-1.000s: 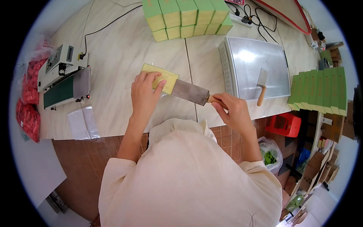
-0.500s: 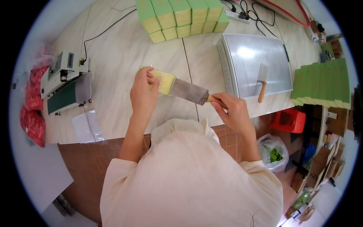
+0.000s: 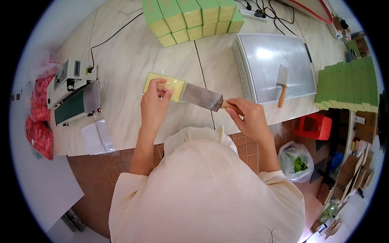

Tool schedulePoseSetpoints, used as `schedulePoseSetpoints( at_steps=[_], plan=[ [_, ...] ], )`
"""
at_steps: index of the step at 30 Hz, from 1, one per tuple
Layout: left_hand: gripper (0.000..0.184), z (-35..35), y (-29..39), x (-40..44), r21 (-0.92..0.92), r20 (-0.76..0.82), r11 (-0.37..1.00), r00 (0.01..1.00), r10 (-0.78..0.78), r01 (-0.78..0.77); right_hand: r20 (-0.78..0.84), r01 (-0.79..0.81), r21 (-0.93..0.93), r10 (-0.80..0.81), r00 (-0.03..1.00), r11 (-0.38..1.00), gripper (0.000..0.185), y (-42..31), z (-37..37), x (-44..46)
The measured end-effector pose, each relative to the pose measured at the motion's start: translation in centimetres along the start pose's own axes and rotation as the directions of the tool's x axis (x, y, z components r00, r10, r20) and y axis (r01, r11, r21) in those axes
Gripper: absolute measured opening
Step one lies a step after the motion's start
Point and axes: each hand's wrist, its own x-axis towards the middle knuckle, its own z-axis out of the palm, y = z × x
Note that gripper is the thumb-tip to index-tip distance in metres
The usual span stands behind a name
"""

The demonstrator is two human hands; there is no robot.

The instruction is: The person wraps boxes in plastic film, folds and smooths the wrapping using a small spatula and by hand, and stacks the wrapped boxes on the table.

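A small box (image 3: 178,84) with a pale yellow top and green edges, wrapped in shiny clear film, lies on the table. Over its near-left part is my left hand (image 3: 154,97), its fingers bent and apart from the thumb; whether the fingertips touch the film is hard to see. My right hand (image 3: 250,116) grips the wooden handle (image 3: 229,106) of a wide metal scraper. The flat grey blade of the scraper (image 3: 200,96) points left, its end at the right side of the box.
Stacked green-and-yellow boxes (image 3: 190,20) stand at the back. To the right is a metal-topped appliance (image 3: 263,73) with a smaller scraper (image 3: 282,85) lying on it. More green boxes (image 3: 346,85) line the right edge. A machine (image 3: 77,93) and plastic bags (image 3: 97,136) are at left.
My left hand's fingers have drawn back toward me, uncovering more of the box's far-left end. The scraper stays in my right hand beside the box. The view has shifted slightly.
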Motion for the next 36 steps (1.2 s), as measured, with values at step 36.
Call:
schedulePoseSetpoints(
  at_steps=[36],
  plan=[
    [0.007, -1.7, -1.2, 1.6, 0.247, 0.018, 0.907, 0.937, 0.348, -0.341, 0.012, 0.077, -0.015, -0.077, 0.997, 0.997, 0.008, -0.4, 1.2, 1.2]
  ],
)
